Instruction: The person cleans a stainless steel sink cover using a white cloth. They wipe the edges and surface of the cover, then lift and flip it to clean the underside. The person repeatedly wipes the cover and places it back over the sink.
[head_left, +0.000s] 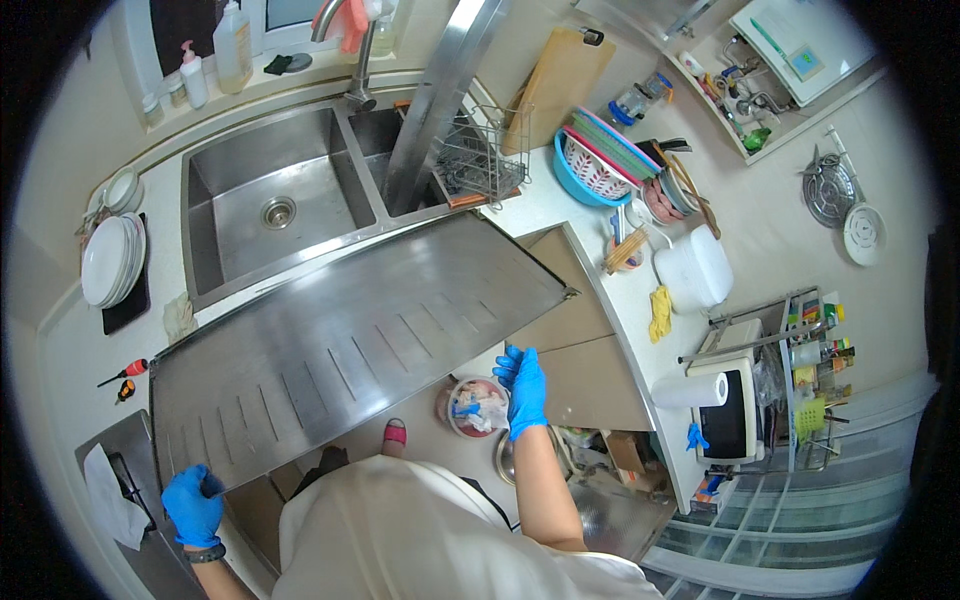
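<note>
A large stainless steel panel (352, 330) with a row of slots spans the space before me, tilted across the counter's front below the sink. My left hand (193, 506), in a blue glove, grips its near left corner, with the fingertips partly hidden. My right hand (525, 390), also gloved in blue, hovers just off the panel's right part. Its fingers are loosely curled, with nothing visible in them. Below that hand, a waste bin (454, 409) on the floor holds crumpled tissue and a blue scrap.
A double steel sink (277, 165) lies beyond the panel. Two screwdrivers (135, 367) rest on the left counter near stacked white plates (112, 262). A tall steel piece (442, 97) leans in the small basin. On the right counter are colanders (600, 161) and a paper towel roll (686, 390).
</note>
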